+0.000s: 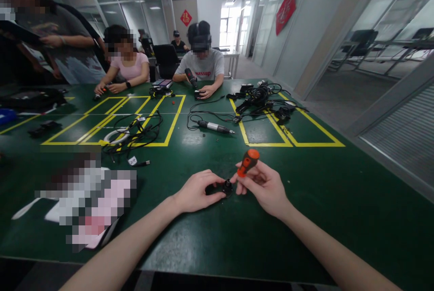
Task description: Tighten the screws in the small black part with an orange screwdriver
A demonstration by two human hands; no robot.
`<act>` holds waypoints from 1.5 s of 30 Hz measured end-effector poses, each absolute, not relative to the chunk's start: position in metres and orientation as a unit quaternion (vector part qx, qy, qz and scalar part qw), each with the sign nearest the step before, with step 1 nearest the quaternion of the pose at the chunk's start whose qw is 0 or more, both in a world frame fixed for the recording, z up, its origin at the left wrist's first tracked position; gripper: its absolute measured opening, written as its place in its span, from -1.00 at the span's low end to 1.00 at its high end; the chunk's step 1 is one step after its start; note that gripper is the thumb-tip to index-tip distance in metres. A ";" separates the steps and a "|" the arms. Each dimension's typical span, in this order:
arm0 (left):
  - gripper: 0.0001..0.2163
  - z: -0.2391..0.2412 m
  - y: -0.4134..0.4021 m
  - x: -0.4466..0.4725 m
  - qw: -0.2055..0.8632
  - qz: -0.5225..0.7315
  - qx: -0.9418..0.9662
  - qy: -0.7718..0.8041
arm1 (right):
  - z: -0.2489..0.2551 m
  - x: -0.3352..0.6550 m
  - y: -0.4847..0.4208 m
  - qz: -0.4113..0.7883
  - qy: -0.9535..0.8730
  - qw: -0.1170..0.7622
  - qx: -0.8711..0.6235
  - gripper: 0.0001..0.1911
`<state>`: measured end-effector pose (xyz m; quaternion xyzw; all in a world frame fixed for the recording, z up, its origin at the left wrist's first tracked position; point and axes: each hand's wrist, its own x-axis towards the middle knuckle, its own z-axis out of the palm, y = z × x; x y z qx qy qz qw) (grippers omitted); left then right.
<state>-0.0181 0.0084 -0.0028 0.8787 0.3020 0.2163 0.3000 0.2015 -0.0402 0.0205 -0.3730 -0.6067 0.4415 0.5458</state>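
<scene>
My left hand (202, 191) rests on the green table with its thumb and fingers closed around a small round black part (227, 188). The part has a short stub on top; its exact kind is too small to tell. Just right of it, my right hand (266, 187) grips a screwdriver (249, 161) with an orange and black handle. The handle leans up and to the right, and its lower end points down toward the black part. I cannot make out the screwdriver's tip or whether it touches the part.
Ahead lies a corded electric screwdriver (213, 126). A heap of black cables (261, 98) sits at the back right, more coiled cables (135, 135) at the left. Blurred pink and white items (105, 209) lie front left. Yellow tape (267, 145) marks the table (305, 218). Co-workers sit across.
</scene>
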 end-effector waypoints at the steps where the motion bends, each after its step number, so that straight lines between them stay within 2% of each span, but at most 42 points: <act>1: -0.78 -0.003 0.008 -0.018 0.299 0.216 0.879 0.302 | 0.019 0.202 -0.040 0.445 -0.602 0.551 -0.368 -0.66; 6: -0.79 -0.001 0.008 -0.018 0.303 0.217 0.880 0.296 | 0.017 0.201 -0.042 0.421 -0.623 0.553 -0.359 -0.69; 13: -0.81 -0.002 0.008 -0.018 0.310 0.213 0.882 0.284 | 0.022 0.203 -0.045 0.313 -0.654 0.561 -0.400 -0.69; 18: -0.82 -0.002 0.008 -0.017 0.310 0.216 0.883 0.280 | 0.026 0.205 -0.045 0.368 -0.629 0.554 -0.402 -0.82; 28: -0.81 0.001 0.007 -0.017 0.299 0.219 0.885 0.280 | 0.025 0.201 -0.047 0.441 -0.586 0.552 -0.396 -0.72; 45: -0.82 -0.001 0.007 -0.017 0.289 0.231 0.887 0.276 | 0.021 0.201 -0.044 0.469 -0.584 0.564 -0.348 -0.70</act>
